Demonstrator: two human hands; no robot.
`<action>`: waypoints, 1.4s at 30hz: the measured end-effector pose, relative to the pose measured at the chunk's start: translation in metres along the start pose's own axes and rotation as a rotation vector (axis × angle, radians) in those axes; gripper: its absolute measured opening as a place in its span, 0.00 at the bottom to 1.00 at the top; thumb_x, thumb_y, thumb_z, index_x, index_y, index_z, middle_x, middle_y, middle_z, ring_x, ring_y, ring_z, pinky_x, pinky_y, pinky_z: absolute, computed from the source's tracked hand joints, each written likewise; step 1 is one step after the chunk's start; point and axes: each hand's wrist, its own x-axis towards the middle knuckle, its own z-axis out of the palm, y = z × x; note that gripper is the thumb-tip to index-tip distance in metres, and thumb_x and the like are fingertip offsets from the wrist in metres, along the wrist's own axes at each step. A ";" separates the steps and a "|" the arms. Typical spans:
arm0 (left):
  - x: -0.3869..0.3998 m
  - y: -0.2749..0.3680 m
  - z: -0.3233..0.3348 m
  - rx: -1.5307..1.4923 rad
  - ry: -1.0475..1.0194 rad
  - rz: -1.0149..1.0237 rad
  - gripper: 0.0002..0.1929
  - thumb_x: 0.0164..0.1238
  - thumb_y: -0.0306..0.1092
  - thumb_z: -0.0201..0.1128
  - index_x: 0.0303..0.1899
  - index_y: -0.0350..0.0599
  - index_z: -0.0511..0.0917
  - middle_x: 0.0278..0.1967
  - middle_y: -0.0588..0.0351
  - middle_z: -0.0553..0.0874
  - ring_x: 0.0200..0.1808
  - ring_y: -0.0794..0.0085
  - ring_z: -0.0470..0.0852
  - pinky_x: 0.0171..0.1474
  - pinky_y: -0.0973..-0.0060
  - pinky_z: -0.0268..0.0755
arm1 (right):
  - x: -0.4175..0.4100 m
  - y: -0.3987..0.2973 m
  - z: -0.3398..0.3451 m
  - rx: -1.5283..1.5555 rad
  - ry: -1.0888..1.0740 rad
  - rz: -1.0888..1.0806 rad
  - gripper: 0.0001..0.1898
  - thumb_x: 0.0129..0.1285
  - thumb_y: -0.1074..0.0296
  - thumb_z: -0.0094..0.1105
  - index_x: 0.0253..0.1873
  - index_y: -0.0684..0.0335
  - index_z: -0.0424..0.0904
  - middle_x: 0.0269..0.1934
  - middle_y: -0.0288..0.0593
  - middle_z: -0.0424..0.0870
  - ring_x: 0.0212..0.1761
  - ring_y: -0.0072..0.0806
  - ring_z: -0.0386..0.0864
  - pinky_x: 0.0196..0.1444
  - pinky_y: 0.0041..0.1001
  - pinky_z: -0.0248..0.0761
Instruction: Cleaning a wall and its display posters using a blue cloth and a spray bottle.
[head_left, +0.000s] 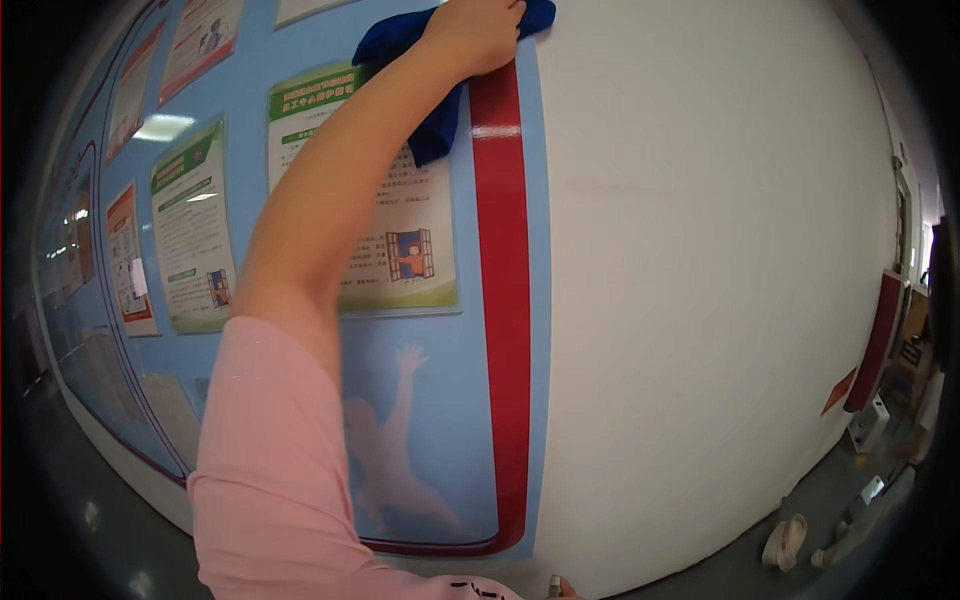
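Note:
My left hand (480, 34) is raised at the top edge, gripping a dark blue cloth (436, 127) against the upper right part of a blue display board (442, 345) with a red border stripe (504, 262). The cloth hangs over the top of a poster in a clear sleeve (420, 210). My forearm, in a pink sleeve, covers part of that poster. At the bottom edge, only a bit of my right hand (568, 591) shows, beside a small grey-tipped object (555, 585); its grip is mostly cut off.
More sleeved posters (191, 232) hang on the board at left. A plain white wall (697, 262) runs to its right. At far right are a dark red panel (876, 345), a white box-like object (870, 424) and a pale object (785, 541) on the grey floor.

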 end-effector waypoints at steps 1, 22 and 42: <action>-0.015 0.000 -0.001 0.058 -0.054 -0.006 0.23 0.74 0.39 0.48 0.68 0.50 0.69 0.69 0.57 0.71 0.68 0.65 0.72 0.66 0.66 0.67 | 0.001 0.000 -0.002 -0.289 -0.103 -0.083 0.26 0.66 0.48 0.59 0.50 0.73 0.76 0.43 0.52 0.82 0.46 0.40 0.76 0.50 0.40 0.70; 0.028 0.000 0.024 0.050 0.179 -0.001 0.26 0.68 0.37 0.48 0.64 0.34 0.70 0.67 0.41 0.71 0.70 0.58 0.69 0.70 0.65 0.61 | -0.012 0.057 0.011 0.253 0.010 -0.019 0.23 0.66 0.52 0.63 0.53 0.67 0.78 0.42 0.48 0.81 0.40 0.35 0.76 0.44 0.34 0.70; 0.103 -0.045 0.020 0.016 0.134 -0.494 0.36 0.69 0.56 0.51 0.66 0.32 0.66 0.67 0.36 0.69 0.68 0.50 0.68 0.70 0.59 0.59 | 0.000 0.006 0.009 0.275 0.111 0.090 0.23 0.65 0.48 0.65 0.46 0.68 0.79 0.33 0.42 0.79 0.33 0.32 0.73 0.38 0.32 0.69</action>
